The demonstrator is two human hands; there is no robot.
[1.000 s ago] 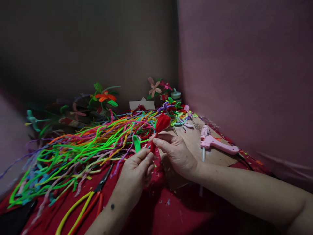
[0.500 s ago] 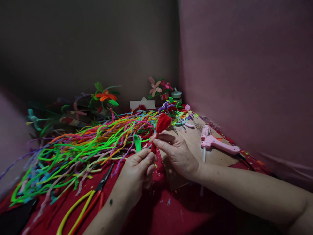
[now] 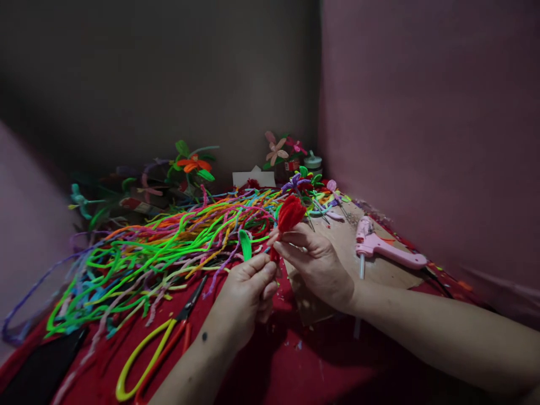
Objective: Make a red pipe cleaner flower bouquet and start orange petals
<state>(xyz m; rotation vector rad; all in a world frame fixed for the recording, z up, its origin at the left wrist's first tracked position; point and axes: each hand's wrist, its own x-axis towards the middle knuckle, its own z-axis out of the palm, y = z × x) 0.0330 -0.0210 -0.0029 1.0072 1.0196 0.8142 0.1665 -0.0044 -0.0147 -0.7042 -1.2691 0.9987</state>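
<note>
A red pipe-cleaner flower (image 3: pixel 289 215) stands upright between my hands above the red table (image 3: pixel 295 365). My right hand (image 3: pixel 320 264) pinches its stem just under the red head. My left hand (image 3: pixel 248 289) is closed round the lower stem, and a bright green leaf loop (image 3: pixel 245 244) sticks up from its fingers. The stem itself is mostly hidden by my fingers.
A big heap of coloured pipe cleaners (image 3: pixel 160 242) covers the left of the table. Yellow-handled scissors (image 3: pixel 162 343) lie near my left forearm. A pink glue gun (image 3: pixel 386 247) rests on a cardboard sheet (image 3: pixel 346 242) at right. Finished flowers (image 3: pixel 194 166) stand along the back wall.
The view has shifted a little, so everything sits slightly further right. My hands keep the same grip on the flower and leaf.
</note>
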